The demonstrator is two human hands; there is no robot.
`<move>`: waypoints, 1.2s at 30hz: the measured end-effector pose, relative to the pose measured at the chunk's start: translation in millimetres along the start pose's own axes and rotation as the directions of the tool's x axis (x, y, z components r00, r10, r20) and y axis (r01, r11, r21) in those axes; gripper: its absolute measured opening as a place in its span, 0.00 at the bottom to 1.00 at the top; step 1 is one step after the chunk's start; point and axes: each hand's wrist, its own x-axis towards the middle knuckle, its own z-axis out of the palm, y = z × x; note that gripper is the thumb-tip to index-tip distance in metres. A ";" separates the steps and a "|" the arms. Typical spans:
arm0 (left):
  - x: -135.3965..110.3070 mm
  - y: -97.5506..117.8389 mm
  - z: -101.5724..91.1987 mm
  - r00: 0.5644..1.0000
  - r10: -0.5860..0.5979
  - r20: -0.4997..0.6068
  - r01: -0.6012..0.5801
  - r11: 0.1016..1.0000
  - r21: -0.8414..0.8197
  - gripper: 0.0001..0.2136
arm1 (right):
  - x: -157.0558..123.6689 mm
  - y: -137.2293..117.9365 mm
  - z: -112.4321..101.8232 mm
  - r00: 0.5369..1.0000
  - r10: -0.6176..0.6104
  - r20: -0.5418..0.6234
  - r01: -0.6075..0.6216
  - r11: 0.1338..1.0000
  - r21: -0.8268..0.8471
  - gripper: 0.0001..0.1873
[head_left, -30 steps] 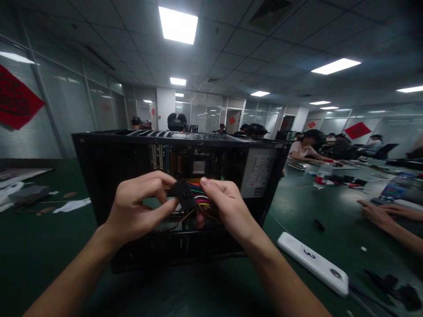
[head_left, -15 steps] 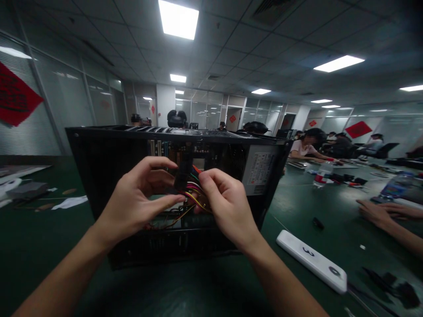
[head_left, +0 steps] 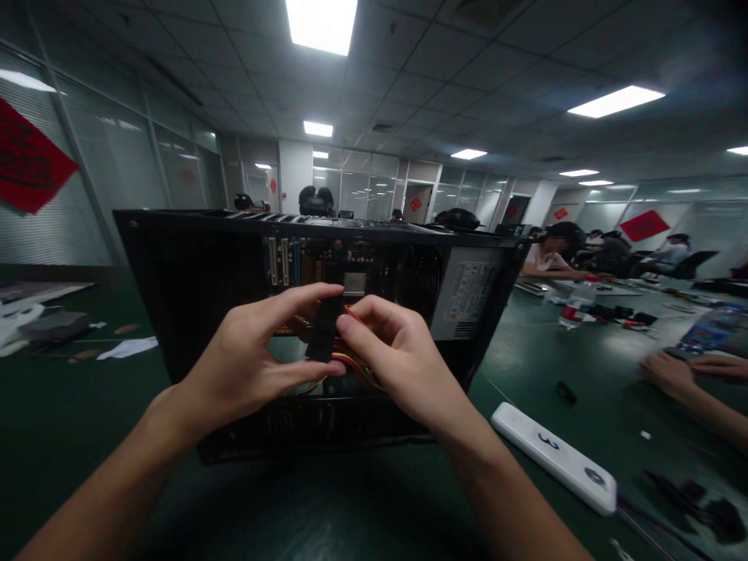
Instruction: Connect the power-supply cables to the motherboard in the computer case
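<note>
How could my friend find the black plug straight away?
Look for the big open computer case on the green table. At its open side, find the left hand and right hand with the black plug between them. What sets it apart from the dark case: red and yellow wires bunched beside it.

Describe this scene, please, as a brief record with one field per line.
Left hand: spans a flat black plastic connector, index finger at its upper end, thumb at its lower
Right hand: holds thin multicoloured wires beside the connector
Behind hands: open black computer case on a green table
Right side: long white plastic strip marked 3
Left side: flat white paper scrap
</note>
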 end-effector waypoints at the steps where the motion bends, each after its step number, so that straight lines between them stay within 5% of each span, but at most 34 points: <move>1: 0.8 -0.8 -0.7 1.000 0.016 0.005 -0.016 1.000 0.021 0.31 | 0.4 0.5 -0.7 1.000 -0.009 0.003 0.010 1.000 -0.006 0.12; 7: 4.0 -4.3 -4.3 0.997 0.076 0.018 -0.077 0.988 0.137 0.23 | 1.7 4.7 -3.1 0.997 0.011 0.078 -0.006 0.998 -0.057 0.12; 17: 2.5 -5.9 1.7 0.988 0.155 0.005 -0.151 0.954 0.259 0.23 | 1.4 6.6 -2.9 0.998 0.064 0.006 -0.064 0.996 0.059 0.23; 22: 3.7 -4.8 6.0 0.930 0.364 -0.048 -0.311 0.850 0.425 0.26 | 1.3 2.5 -5.4 0.998 -0.023 -0.053 0.023 1.000 0.000 0.24; 28: 22.4 6.3 8.2 0.912 0.410 0.001 -0.358 0.795 0.490 0.20 | 1.3 -7.1 -15.1 0.988 -0.086 -0.130 0.081 0.996 -0.044 0.22; 36: 24.5 5.1 30.8 0.821 0.552 -0.144 -0.395 0.733 0.554 0.14 | 4.5 -8.3 -16.4 0.958 -0.098 -0.269 0.089 0.995 -0.047 0.26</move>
